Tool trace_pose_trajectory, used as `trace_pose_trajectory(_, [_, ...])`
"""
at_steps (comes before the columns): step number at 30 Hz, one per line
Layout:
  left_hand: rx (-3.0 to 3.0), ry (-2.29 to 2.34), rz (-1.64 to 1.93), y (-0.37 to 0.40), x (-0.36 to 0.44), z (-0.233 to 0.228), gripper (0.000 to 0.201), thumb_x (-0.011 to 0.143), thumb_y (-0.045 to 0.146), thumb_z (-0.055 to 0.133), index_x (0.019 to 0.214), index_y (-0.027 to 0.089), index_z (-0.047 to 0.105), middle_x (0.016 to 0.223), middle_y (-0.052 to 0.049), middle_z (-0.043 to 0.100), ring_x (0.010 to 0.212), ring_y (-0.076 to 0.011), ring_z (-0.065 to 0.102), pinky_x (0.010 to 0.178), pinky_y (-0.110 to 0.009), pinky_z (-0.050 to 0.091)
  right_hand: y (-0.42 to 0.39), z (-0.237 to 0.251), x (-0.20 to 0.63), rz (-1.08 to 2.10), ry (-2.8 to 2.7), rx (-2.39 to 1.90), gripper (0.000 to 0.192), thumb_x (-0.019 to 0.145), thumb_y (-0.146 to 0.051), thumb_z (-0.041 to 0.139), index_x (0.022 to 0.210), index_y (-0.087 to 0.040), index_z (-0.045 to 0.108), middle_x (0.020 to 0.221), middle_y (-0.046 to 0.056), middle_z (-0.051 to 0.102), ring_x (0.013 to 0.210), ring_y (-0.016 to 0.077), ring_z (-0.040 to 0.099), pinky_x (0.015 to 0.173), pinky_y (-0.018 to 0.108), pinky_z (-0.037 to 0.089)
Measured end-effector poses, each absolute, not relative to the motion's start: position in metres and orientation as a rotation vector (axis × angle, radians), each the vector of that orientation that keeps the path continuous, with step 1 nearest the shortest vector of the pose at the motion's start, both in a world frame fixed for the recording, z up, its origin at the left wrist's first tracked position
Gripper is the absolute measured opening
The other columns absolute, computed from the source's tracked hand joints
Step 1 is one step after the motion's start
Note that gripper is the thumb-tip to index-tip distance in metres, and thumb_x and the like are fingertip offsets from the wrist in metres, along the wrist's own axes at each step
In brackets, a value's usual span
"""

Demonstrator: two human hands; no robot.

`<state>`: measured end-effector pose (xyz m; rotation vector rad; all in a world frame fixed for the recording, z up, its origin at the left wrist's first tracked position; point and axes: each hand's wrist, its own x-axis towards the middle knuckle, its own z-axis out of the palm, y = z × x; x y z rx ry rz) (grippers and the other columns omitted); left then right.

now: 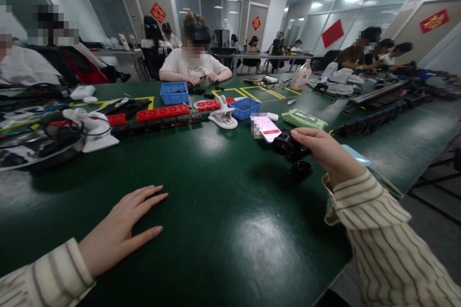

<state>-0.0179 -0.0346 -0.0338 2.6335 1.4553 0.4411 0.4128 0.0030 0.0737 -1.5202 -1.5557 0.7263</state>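
Observation:
My left hand (120,228) lies flat on the dark green table (223,201), palm down, fingers spread, holding nothing. My right hand (326,153) grips a black phone stand (288,146) that carries a phone (265,128) with a lit screen tilted up. The stand's round black base (301,171) sits on the table just below my fingers. Both my sleeves are cream with brown stripes.
Red and black power strips (162,117), two blue bins (174,92), white clamp holders (223,116), a green wipes pack (304,118) and tangled cables (39,129) lie across the table. A person (194,64) sits opposite; others work at both sides. The table edge runs at right.

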Motion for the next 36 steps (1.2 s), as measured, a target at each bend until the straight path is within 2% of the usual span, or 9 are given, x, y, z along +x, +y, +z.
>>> trace_pose_trajectory(8, [2.636, 1.448, 0.454, -0.034, -0.018, -0.035, 0.058, 0.077, 0.062, 0.042, 0.126, 0.03, 0.044, 0.135, -0.004, 0.043, 0.122, -0.0292, 0.038, 0.098, -0.047, 0.036, 0.004, 0.071, 0.41, 0.804, -1.5, -1.516, 0.043, 0.067, -0.059, 0.059, 0.069, -0.016, 0.062, 0.057, 0.002, 0.055, 0.052, 0.0144, 0.05, 0.047, 0.025, 0.037])
trace_pose_trajectory(12, [2.62, 1.437, 0.452, -0.034, -0.017, -0.034, 0.058, 0.077, 0.062, 0.043, 0.126, 0.031, 0.044, 0.135, -0.004, 0.042, 0.123, -0.0294, 0.037, 0.099, -0.048, 0.034, 0.004, 0.07, 0.41, 0.778, -1.57, -1.522, 0.044, 0.071, -0.059, 0.054, 0.069, -0.016, 0.061, 0.056, 0.002, 0.053, 0.051, 0.0141, 0.048, 0.046, 0.024, 0.035])
trace_pose_trajectory(15, [2.629, 1.438, 0.445, -0.034, -0.016, -0.033, 0.058, 0.078, 0.062, 0.042, 0.126, 0.031, 0.044, 0.135, -0.003, 0.042, 0.123, -0.0289, 0.038, 0.099, -0.047, 0.035, 0.004, 0.071, 0.412, 0.565, -1.719, -1.595, 0.042, 0.078, -0.054, 0.047, 0.069, -0.016, 0.061, 0.06, 0.003, 0.054, 0.055, 0.0152, 0.049, 0.05, 0.025, 0.035])
trace_pose_trajectory(20, [2.648, 1.444, 0.44, -0.033, -0.016, -0.033, 0.058, 0.078, 0.061, 0.042, 0.126, 0.03, 0.044, 0.135, -0.003, 0.042, 0.122, -0.0285, 0.038, 0.099, -0.046, 0.036, 0.005, 0.07, 0.407, -0.185, -2.127, -1.851, 0.027, 0.084, -0.034, 0.046, 0.08, -0.018, 0.067, 0.085, 0.007, 0.06, 0.075, 0.0184, 0.054, 0.063, 0.028, 0.036])
trace_pose_trajectory(23, [2.643, 1.442, 0.441, -0.034, -0.015, -0.033, 0.057, 0.078, 0.061, 0.042, 0.127, 0.031, 0.043, 0.135, -0.003, 0.042, 0.123, -0.0286, 0.037, 0.099, -0.046, 0.035, 0.004, 0.068, 0.397, -0.416, -2.338, -2.042, 0.022, 0.084, -0.029, 0.048, 0.082, -0.019, 0.067, 0.088, 0.008, 0.061, 0.078, 0.0195, 0.056, 0.064, 0.028, 0.032])
trace_pose_trajectory(27, [2.635, 1.441, 0.445, -0.035, -0.014, -0.031, 0.057, 0.078, 0.06, 0.042, 0.128, 0.031, 0.042, 0.135, -0.003, 0.042, 0.123, -0.0287, 0.037, 0.099, -0.046, 0.035, 0.003, 0.066, 0.388, -0.515, -2.46, -2.175, 0.021, 0.084, -0.027, 0.049, 0.081, -0.016, 0.067, 0.088, 0.01, 0.062, 0.081, 0.0215, 0.057, 0.066, 0.03, 0.03])
trace_pose_trajectory(36, [2.615, 1.436, 0.434, -0.036, -0.013, -0.03, 0.058, 0.078, 0.061, 0.044, 0.127, 0.031, 0.042, 0.135, -0.004, 0.042, 0.123, -0.0292, 0.037, 0.099, -0.048, 0.035, 0.004, 0.063, 0.397, -0.478, -2.442, -2.22, 0.019, 0.084, -0.029, 0.051, 0.082, -0.019, 0.067, 0.09, 0.008, 0.062, 0.085, 0.0217, 0.057, 0.066, 0.03, 0.028])
